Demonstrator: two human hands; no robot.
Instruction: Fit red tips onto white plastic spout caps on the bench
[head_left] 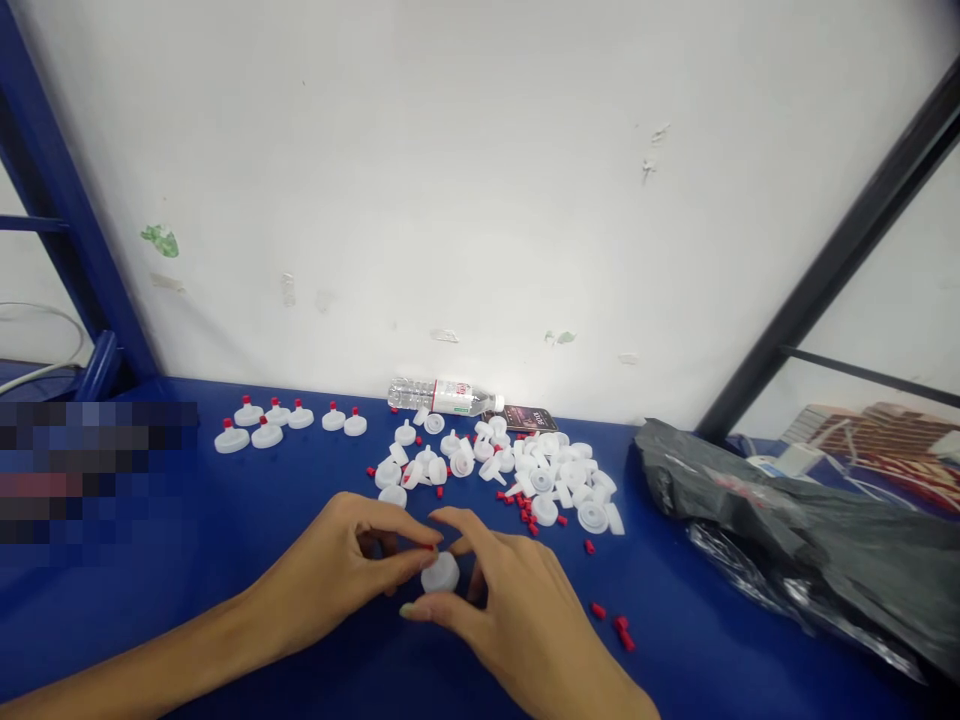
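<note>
Working at the blue worktop (652, 570), I faced a heap of loose white pieces (541, 480), seemingly left to do; seven red-tipped caps (300, 416), apparently finished, stood at left. My right grip (517, 590) curled around one white cap (441, 575) before me; my left grip (337, 550) pinched a red tip (430, 547) at its top. Spare tips (589, 547) lay unfitted.

Beyond my grip I see a clear bottle (454, 397) lying on its side, with a phone (531, 418) just beside it; right of my grip sprawls a crumpled dark plastic bag (795, 525).
</note>
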